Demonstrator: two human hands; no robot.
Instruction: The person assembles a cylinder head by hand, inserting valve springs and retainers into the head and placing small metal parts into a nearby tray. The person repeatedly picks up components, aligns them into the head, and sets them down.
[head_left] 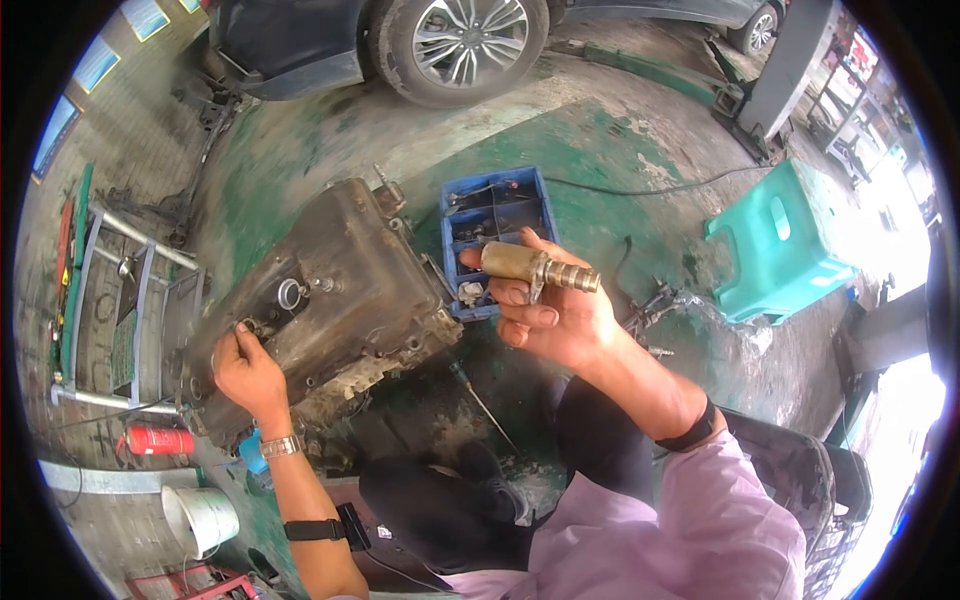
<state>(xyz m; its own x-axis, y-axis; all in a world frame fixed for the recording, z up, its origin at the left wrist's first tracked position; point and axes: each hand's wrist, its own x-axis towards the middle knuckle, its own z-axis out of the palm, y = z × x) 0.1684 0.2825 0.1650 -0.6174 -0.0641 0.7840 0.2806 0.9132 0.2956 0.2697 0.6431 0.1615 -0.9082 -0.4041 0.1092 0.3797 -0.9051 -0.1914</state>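
I'm apparently inspecting the metal cylinder (513,262), my right fingers (529,316) gripping it partly over the blue tray (448,230), left fingers (245,340) touching the brown cover (350,250), grip unclear, any turning likely needing steadiness.

No lettering is legible (the red extinguisher (160,441) looks too blurred).

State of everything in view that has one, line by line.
Right hand: closed around the metal cylinder
Metal cylinder: held up, off the floor
Left hand: fingertips at the casing, grip unclear
Casing: grimy
Blue tray: open, small items inside
Watch: worn
Stool: upright, unoccupied
Bucket: no lid
Wheel: mounted on car
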